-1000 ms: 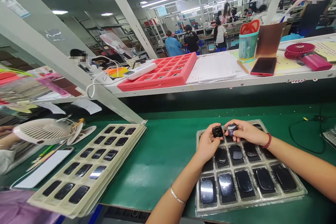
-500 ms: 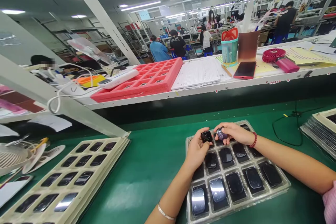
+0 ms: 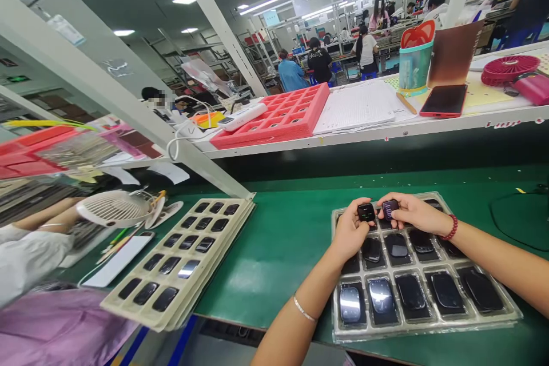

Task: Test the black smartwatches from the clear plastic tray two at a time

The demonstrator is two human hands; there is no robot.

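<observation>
My left hand [image 3: 348,233] is closed around a small black watch body [image 3: 366,213], its dark screen facing me with faint marks on it. Close beside it, my right hand [image 3: 420,215] grips a second watch body [image 3: 389,210] whose screen shows lit lines of text. Neither watch has a strap that I can see. Both hands are over the far part of a clear plastic tray [image 3: 388,271]. Dark, rounded watch pieces lie in its pockets, among them a shiny watch piece [image 3: 381,295] in the near row. My hands and forearms cover some far pockets.
Left on the green bench stands a stack of cream trays [image 3: 225,251] with dark screens. A white fan [image 3: 114,209] and another person's arm [image 3: 43,217] are farther left. The shelf ahead holds a red foam tray [image 3: 274,136], papers [image 3: 360,108], a cup [image 3: 415,68] and a phone [image 3: 444,100].
The view has swung left, so the bench things appear farther right and another person's arm and lap show. Both hands keep their watches, and the right-hand watch's screen now faces me more squarely.
</observation>
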